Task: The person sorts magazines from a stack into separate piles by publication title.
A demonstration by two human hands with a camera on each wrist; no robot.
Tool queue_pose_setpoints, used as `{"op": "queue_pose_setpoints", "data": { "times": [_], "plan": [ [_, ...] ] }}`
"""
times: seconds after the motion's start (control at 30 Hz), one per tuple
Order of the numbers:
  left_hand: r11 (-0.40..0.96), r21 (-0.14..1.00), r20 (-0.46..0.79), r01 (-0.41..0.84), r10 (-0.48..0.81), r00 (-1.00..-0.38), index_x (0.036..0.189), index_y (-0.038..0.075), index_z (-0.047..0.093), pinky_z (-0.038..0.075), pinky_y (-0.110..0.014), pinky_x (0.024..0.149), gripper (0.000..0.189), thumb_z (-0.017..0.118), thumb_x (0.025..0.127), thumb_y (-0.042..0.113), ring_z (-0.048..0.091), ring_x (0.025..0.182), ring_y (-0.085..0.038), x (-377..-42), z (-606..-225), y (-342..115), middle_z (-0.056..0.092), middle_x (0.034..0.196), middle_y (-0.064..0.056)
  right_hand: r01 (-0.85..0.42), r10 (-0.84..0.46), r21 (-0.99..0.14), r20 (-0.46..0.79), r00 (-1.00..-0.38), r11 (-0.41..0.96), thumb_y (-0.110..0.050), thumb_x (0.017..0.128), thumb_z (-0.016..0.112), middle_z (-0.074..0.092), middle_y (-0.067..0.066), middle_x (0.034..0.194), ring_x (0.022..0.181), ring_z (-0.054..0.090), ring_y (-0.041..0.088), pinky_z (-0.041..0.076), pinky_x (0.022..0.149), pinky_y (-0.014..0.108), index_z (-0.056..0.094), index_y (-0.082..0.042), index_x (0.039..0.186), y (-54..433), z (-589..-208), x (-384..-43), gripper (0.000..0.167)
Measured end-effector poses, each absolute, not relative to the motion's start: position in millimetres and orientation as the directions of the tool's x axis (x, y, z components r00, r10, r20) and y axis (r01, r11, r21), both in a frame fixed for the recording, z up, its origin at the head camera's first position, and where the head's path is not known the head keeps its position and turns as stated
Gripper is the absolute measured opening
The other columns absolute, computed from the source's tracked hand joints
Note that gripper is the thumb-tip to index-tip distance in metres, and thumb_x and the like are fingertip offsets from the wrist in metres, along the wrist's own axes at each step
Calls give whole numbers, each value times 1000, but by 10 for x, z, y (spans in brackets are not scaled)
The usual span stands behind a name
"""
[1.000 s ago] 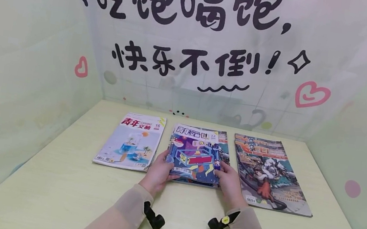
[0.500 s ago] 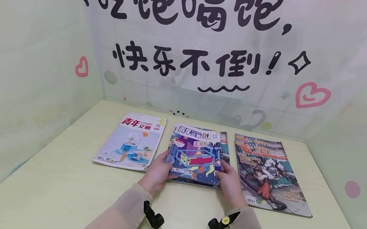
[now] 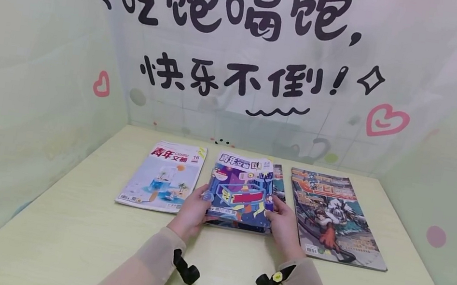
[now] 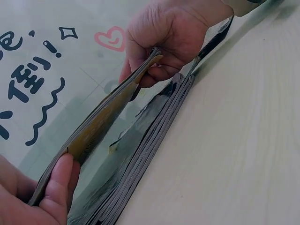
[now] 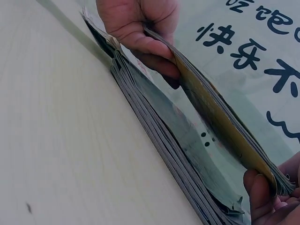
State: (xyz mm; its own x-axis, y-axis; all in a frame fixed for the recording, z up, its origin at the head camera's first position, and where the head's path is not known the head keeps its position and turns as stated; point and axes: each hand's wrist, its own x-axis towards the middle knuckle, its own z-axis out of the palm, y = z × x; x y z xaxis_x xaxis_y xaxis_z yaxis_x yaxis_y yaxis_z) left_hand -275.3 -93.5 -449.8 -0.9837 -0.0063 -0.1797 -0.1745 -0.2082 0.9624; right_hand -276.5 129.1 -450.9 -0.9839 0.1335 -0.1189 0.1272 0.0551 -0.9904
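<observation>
Both hands hold a magazine (image 3: pixel 244 183) with a purple and blue cover by its left and right sides. My left hand (image 3: pixel 194 208) grips the left edge, its thumb on the cover. On the right edge my right hand (image 3: pixel 285 222) does the same. In the wrist views the held magazine (image 4: pixel 101 117) is raised over a pile of magazines (image 5: pixel 154 136), with a gap between them. Seen from the head, most of that pile (image 3: pixel 281 189) is hidden under the held one.
To the left lies a magazine (image 3: pixel 160 176) with a pale cover. Overlapping larger magazines (image 3: pixel 340 221) lie to the right. All are on a pale wooden table (image 3: pixel 67 232), backed by a printed cloth wall (image 3: pixel 230 128).
The held magazine has shifted slightly left, together with both hands. The grip stays the same, and the other magazines have not moved.
</observation>
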Motion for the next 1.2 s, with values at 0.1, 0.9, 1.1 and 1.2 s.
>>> {"op": "queue_pose_setpoints", "data": {
  "times": [0.1,0.9,1.1,1.2],
  "plan": [
    [-213,963,-172,-167,-3,-985,153,5,18,56,-42,80,61,33,95,-7,59,106,-31,-2740,-4488,-1026,43,140,-25,113,137,-991,-103,-985,67,5,91,51,49,19,132,114,48,28,44,97,42,41,-4,145,1210,-4500,-2746,56],
    [-178,971,-164,-162,7,-986,155,6,5,57,-30,76,63,30,98,-4,63,83,-9,-2661,-4369,-2332,37,136,-23,72,-119,-988,-89,-989,138,-5,90,61,47,21,140,126,47,32,45,99,43,41,-2,145,190,-4291,-2792,58],
    [-142,975,-170,-172,26,-985,155,7,2,56,-30,79,63,31,99,-1,63,86,-10,-2652,-4373,-2672,43,129,-18,153,-219,-987,-160,-963,50,-1,91,58,55,15,134,93,61,20,54,73,31,35,-4,148,-71,-4257,-2801,62],
    [-103,977,-189,-189,12,-982,155,8,1,56,-29,79,61,30,101,3,62,88,-9,-2640,-4382,-2813,38,135,-21,173,-258,-984,-178,-950,44,0,91,55,56,12,133,81,61,18,53,65,29,33,-6,149,-197,-4248,-2794,63]
  ]
}}
